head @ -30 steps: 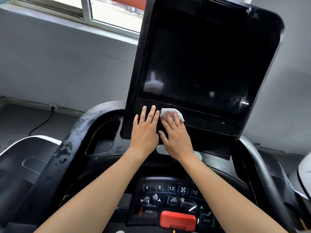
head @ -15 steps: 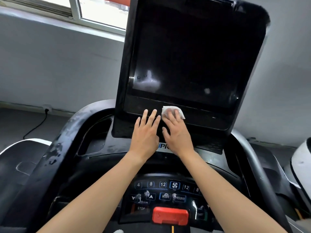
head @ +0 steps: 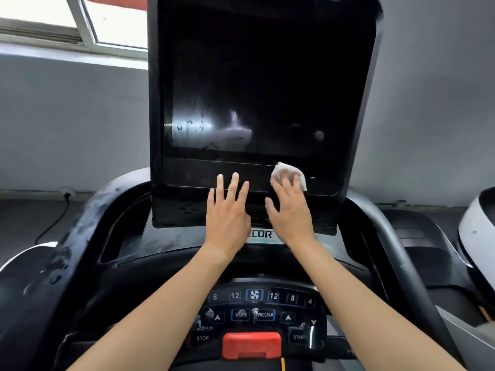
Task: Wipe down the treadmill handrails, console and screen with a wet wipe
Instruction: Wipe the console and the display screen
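Though half-hidden — wipe beneath right fingers

Source of light: daylight from the window at the upper left; its panes are burnt out to plain white.
Brightness: medium; the grey wall is evenly lit, the black surfaces keep little detail.
Glare: the glossy screen shows pale streaks near its lower left corner and one small round spot near its lower right.
Shadows: soft, without hard edges.
Sharpness: the console labels are readable; the wet wipe looks slightly soft.
Distortion: wide-angle; the screen's sides lean and the handrails bend near the picture edges.
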